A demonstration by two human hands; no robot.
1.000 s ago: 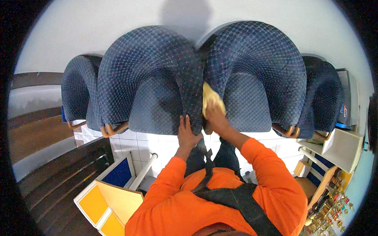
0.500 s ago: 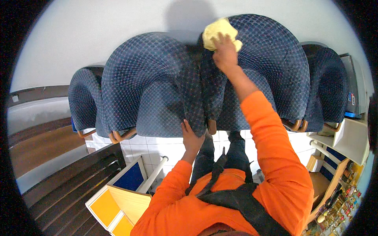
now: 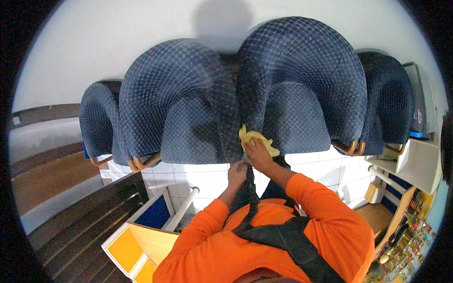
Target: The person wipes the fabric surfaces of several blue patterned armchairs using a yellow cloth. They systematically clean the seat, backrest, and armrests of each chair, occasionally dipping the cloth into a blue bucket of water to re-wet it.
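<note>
A yellow cloth point(image 3: 268, 147) lies crumpled under my right hand point(image 3: 257, 153), whose fingers press it against the front end of the left arm of the right armchair point(image 3: 306, 52). My left hand point(image 3: 237, 174) is beside it, at the front edge of the left armchair point(image 3: 160, 75); its fingers are curled, and what they may hold is hidden. Both armchairs are upholstered in dark blue patterned fabric and stand side by side with their backs to a wall. Darker patches show on both seats.
Further blue chairs stand at the far left point(image 3: 96, 122) and far right point(image 3: 394, 99). A dark slatted bench point(image 3: 80, 226) is at lower left, beside a yellow-and-wood piece of furniture point(image 3: 130, 250). At lower right, a shelf holds several small shiny objects point(image 3: 406, 250). White tiles point(image 3: 207, 174) cover the floor.
My right hand has brought the cloth down from the top of the right armchair's back to the front of its arm. My left hand has shifted slightly down and right, its fingers now curled.
</note>
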